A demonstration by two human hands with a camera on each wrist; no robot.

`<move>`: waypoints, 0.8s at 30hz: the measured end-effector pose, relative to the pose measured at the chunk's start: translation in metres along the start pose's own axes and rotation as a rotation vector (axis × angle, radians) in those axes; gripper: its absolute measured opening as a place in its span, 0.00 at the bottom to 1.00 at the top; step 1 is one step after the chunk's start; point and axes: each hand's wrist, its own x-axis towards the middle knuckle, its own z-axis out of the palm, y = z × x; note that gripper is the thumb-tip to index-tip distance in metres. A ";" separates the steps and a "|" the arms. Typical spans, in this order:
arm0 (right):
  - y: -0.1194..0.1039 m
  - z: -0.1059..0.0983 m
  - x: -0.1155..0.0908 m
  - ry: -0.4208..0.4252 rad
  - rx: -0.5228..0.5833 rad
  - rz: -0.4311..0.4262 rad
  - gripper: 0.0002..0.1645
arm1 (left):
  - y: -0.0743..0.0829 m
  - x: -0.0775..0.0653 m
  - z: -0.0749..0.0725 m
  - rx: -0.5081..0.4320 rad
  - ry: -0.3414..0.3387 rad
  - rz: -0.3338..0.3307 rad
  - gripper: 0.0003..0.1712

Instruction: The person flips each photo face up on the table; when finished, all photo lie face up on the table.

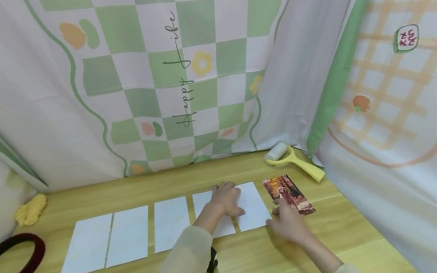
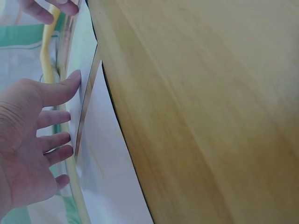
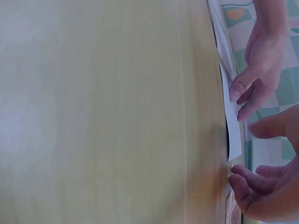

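Pale sleeve is seen nearest. Left hand is extended, fingers spread, across the rightmost white card's left edge; nothing is gripped. Right hand, loosely bent and ungrasping, is placed between its near right corner and the photo card.

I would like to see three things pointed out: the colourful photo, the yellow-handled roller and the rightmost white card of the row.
Colourful photo (image 1: 288,192), head view: middle of its printed face.
Yellow-handled roller (image 1: 302,165), head view: the handle.
Rightmost white card (image 1: 253,205), head view: uncovered middle of its face.

2 pale cream sleeves
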 end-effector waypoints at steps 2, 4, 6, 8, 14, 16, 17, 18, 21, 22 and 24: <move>-0.002 -0.001 0.001 -0.013 0.046 0.027 0.37 | 0.000 0.001 0.000 0.013 0.005 0.004 0.39; -0.004 -0.001 0.003 -0.024 0.084 0.052 0.37 | 0.000 0.002 0.001 0.019 -0.002 0.006 0.39; -0.004 -0.001 0.004 -0.032 0.116 0.074 0.37 | -0.001 0.002 0.001 0.020 0.000 0.004 0.39; -0.004 -0.001 0.005 -0.042 0.137 0.100 0.37 | -0.001 0.003 0.002 0.023 0.000 0.002 0.39; -0.006 -0.002 0.007 -0.075 0.205 0.173 0.38 | -0.001 0.004 0.004 0.015 0.004 0.000 0.39; -0.007 -0.003 0.007 -0.084 0.231 0.188 0.38 | -0.001 0.004 0.004 0.005 0.002 0.002 0.40; -0.008 -0.003 0.007 -0.087 0.243 0.193 0.38 | -0.002 0.004 0.005 0.003 0.004 0.004 0.40; -0.008 -0.003 0.008 -0.091 0.251 0.199 0.38 | -0.002 0.004 0.004 -0.003 0.002 0.006 0.40; -0.009 -0.004 0.008 -0.103 0.271 0.216 0.39 | -0.002 0.001 0.002 0.000 0.005 0.014 0.39; -0.009 -0.004 0.008 -0.107 0.274 0.221 0.39 | -0.001 0.000 0.002 0.005 0.006 0.015 0.39; -0.010 -0.004 0.008 -0.113 0.283 0.231 0.40 | -0.001 0.000 0.002 -0.014 -0.009 0.016 0.39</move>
